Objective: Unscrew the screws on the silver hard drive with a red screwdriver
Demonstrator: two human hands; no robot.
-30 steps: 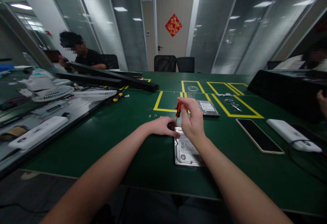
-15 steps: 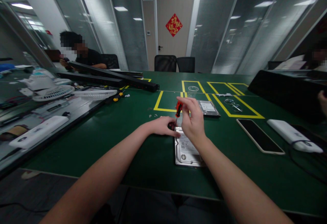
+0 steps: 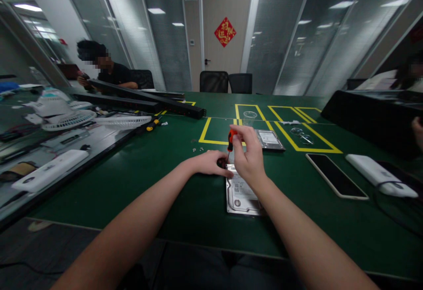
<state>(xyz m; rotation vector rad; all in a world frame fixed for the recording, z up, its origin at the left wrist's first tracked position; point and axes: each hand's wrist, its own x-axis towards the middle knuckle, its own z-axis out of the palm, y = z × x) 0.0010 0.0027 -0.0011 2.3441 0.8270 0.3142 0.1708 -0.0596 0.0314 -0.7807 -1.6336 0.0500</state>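
Orange-and-black, a screwdriver (image 3: 230, 143) is clasped in the right hand (image 3: 249, 153), tip at the far-left corner of a still-closed hard drive (image 3: 243, 193) on the table (image 3: 185, 219), the left hand (image 3: 211, 163) touching it, grip unclear, small pieces (image 3: 201, 149), probably removed screws, beyond.

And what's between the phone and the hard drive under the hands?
In the head view, the right forearm, partly covering the hard drive, then bare green tabletop up to the phone.

2 hard drives (image 3: 243, 193) (image 3: 269, 139) lie on table (image 3: 198, 219).
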